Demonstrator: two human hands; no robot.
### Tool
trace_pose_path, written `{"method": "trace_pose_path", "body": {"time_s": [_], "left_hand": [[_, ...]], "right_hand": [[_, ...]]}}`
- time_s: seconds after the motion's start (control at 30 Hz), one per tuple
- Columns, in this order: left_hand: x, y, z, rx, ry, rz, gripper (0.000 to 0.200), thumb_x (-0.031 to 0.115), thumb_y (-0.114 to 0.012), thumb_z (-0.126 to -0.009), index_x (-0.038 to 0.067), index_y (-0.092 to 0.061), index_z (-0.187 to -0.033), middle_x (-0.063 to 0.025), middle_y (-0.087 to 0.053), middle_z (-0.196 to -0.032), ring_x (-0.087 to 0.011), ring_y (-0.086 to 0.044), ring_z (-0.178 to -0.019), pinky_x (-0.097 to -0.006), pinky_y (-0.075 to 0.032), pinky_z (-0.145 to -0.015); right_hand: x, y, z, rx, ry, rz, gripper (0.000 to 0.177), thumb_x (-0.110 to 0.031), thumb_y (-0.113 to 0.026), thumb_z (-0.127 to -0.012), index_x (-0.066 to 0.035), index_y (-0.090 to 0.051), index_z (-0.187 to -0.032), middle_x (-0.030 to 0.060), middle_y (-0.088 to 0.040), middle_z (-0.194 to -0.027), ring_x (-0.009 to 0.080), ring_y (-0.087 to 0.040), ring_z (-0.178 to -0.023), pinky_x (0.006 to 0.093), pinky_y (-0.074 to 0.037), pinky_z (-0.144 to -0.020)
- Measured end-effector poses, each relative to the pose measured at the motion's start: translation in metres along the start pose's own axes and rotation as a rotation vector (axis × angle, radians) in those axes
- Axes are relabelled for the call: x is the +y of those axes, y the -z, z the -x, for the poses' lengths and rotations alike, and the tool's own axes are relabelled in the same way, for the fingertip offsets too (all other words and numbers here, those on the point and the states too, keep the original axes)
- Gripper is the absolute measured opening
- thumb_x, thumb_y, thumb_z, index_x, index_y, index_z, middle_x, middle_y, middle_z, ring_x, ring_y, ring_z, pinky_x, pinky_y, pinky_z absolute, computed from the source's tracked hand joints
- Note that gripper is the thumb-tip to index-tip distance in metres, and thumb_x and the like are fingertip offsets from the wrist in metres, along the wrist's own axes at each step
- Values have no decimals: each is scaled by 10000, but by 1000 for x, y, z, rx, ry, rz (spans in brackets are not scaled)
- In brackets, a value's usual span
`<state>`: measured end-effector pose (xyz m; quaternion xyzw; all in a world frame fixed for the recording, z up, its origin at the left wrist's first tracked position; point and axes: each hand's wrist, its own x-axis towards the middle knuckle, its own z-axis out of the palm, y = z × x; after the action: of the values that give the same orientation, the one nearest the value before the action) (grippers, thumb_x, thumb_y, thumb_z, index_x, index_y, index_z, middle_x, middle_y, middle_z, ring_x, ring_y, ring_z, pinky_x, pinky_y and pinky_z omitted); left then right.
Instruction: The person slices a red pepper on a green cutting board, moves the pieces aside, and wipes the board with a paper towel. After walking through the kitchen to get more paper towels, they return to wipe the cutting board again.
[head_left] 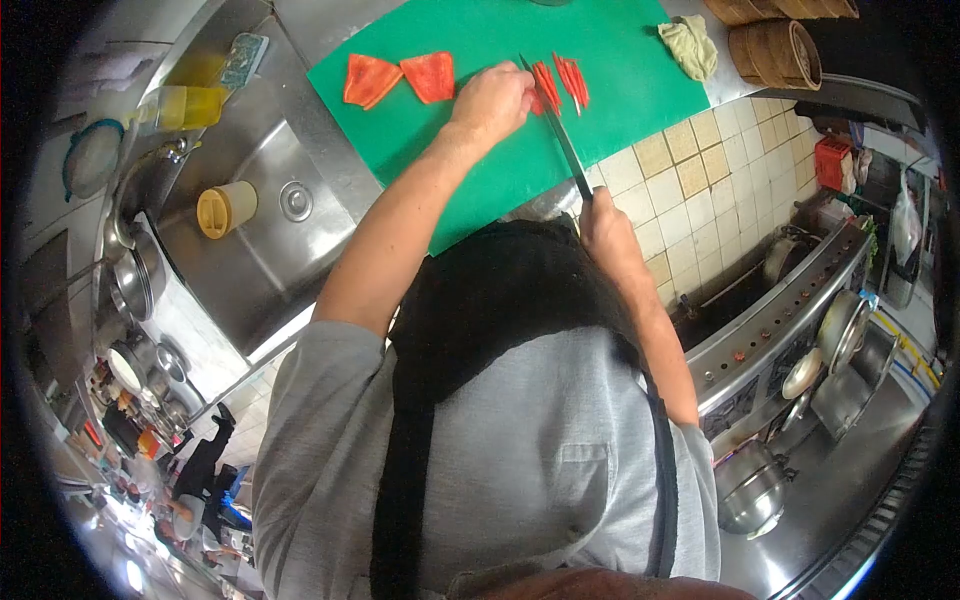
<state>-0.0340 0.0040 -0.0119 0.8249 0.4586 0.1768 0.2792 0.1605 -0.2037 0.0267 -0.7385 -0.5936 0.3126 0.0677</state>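
Apparently partway through, the left hand, fingers curled nearly closed, holds a red piece on the green board; the right hand tightly grips the knife, thin strips cut, two slabs uncut.

Logged around the sink

Saw a yellow tub in the steel sink, near the drain. Spotted a crumpled cloth beside round steamers. Noted a red container farther right, beyond tiles.
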Motion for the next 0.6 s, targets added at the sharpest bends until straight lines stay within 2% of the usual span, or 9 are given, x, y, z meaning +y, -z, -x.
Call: {"method": "trace_pose_path", "body": {"time_s": [0.27,0.47,0.6], "left_hand": [[0,2,-1,-6,-23,0,133,177,-713,-912,60,-734,-972,-146,-707,-1008,-379,-698,-977,-503,-578,-866],[-3,0,7,72,4,73,167,187,-728,-918,44,-736,-1004,-158,-714,-1062,-389,-697,-991,-499,-576,-874],[-6,1,6,66,-27,85,171,182,-738,-912,38,-731,-1004,-161,-714,-1067,-391,-696,-989,-497,-574,-872]], "right_hand": [[5,-7,-3,-30,15,-23,161,-100,-545,-1006,20,-449,-1054,358,-677,-841,574,-665,-833,647,-520,-728],[-1,-2,-52,-31,94,4,182,-113,-538,-1001,36,-450,-1057,375,-668,-847,579,-661,-859,641,-518,-747],[-2,6,-34,-28,72,0,175,-132,-529,-1010,20,-453,-1050,370,-675,-856,579,-660,-857,649,-513,-752]]}}
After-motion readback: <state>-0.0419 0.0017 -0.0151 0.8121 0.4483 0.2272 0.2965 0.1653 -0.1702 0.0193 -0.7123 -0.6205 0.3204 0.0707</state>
